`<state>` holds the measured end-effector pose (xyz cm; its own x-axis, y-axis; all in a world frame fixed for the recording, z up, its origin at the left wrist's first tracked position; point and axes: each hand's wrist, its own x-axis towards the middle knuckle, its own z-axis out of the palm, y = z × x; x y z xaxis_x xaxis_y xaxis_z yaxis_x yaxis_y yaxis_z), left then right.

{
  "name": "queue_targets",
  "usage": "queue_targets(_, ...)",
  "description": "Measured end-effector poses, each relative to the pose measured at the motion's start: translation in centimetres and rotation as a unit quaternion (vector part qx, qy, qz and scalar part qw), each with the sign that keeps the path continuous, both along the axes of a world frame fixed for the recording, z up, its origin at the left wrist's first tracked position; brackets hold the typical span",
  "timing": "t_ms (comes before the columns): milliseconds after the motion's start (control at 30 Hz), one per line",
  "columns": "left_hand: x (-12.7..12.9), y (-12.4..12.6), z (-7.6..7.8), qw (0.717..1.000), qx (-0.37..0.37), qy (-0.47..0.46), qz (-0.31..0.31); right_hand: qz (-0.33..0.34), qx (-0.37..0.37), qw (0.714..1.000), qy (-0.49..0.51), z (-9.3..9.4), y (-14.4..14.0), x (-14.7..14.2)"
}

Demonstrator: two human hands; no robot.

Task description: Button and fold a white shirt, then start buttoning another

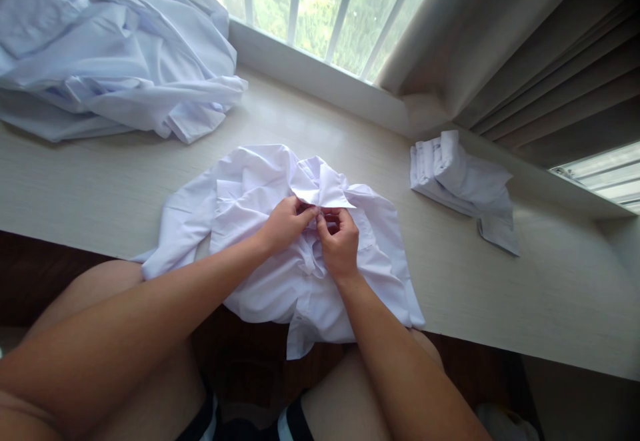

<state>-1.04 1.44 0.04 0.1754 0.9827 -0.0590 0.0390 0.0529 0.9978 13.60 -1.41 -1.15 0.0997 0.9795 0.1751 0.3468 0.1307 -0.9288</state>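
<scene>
A white collared shirt point(265, 281) lies spread and rumpled in front of me, its lower hem hanging over the near edge of the ledge. Just under the collar, my left hand point(290, 222) pinches the front of the shirt. My right hand point(340, 241) closes on the same spot from the other side, its thumb and fingertips meeting those of the left. Whatever button or hole sits between the fingertips is too small to make out. The collar point(327, 189) stands up over the fingers, with one point toward the right.
A pale wooden ledge point(500, 301) runs beneath a barred window point(300, 7). At the upper left is a heap of white clothes point(125, 47). Folded white cloth point(460, 174) lies to the right, near a grey curtain point(500, 47). My legs are below the ledge's edge.
</scene>
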Motion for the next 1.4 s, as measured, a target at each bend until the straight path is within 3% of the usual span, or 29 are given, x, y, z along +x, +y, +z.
queue_targets(433,0.0,0.2,-0.8,1.000,-0.001,0.016,0.017,-0.020,-0.001,1.000,-0.013,-0.2,0.0,0.1)
queue_targets(667,-0.2,0.3,-0.7,1.000,-0.001,0.010,0.014,0.000,0.027,0.999,-0.020,-0.2,0.0,0.3)
queue_targets(1133,-0.8,0.5,0.5,0.988,-0.068,-0.138,-0.031,-0.018,-0.018,0.992,0.120,0.1,0.4,0.1)
queue_targets(1400,-1.0,0.9,0.3,0.992,-0.071,-0.096,-0.041,-0.014,-0.035,0.990,0.135,0.3,0.6,0.1)
